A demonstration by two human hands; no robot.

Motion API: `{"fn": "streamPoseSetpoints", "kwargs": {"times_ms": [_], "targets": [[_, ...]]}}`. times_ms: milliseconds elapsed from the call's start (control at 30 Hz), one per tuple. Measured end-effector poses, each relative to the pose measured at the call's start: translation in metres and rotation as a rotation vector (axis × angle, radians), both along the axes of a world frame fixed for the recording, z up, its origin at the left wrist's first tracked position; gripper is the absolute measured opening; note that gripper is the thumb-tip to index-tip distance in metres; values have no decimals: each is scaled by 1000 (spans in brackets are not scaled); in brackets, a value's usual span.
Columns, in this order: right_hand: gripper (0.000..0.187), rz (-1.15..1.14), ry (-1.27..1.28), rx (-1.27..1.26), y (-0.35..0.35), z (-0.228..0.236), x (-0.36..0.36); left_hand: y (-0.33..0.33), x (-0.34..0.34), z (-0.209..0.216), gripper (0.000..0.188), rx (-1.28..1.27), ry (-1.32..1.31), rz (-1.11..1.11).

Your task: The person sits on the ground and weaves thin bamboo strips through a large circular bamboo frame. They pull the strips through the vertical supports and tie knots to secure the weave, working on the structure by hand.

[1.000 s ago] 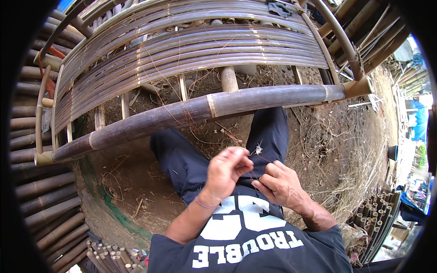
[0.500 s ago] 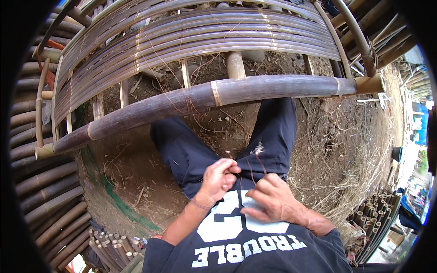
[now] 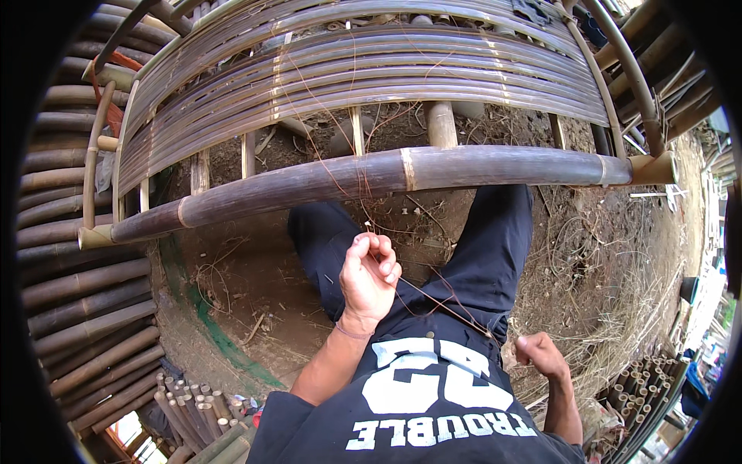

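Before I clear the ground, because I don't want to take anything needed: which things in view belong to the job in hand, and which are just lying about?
Seemingly in the job:
- thin brownish cord, running from the left hand toward the right hand
- slatted bamboo frame

Seemingly lying about:
- green netting
- dry straw
- cut bamboo lengths, lower right
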State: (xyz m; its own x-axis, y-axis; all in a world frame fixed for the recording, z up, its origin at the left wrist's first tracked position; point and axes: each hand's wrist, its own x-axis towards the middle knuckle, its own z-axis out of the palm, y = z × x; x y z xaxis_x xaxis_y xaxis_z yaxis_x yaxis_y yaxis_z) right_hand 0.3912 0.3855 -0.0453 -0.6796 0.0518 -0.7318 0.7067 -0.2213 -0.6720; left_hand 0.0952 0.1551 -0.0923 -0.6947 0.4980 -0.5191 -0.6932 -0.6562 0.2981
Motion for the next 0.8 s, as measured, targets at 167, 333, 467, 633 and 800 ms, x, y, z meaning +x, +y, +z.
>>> {"fn": "streamPoseSetpoints", "kwargs": {"times_ms": [167,333,467,633,800], "targets": [[46,-442,-553,-117,26,-51,61,7,21,4,19,-19,169,-50],[38,74,-171,1543,-9,-40,-9,11,46,22,16,-104,449,-316],[42,15,327,409,-42,17,-99,12,57,41,17,-346,867,-551],[42,-489,314,-590,-80,2,-144,10,63,55,8,-577,1140,-733],[24,-647,254,-620,-74,-18,-141,-4,66,60,8,-675,1113,-862]]}}
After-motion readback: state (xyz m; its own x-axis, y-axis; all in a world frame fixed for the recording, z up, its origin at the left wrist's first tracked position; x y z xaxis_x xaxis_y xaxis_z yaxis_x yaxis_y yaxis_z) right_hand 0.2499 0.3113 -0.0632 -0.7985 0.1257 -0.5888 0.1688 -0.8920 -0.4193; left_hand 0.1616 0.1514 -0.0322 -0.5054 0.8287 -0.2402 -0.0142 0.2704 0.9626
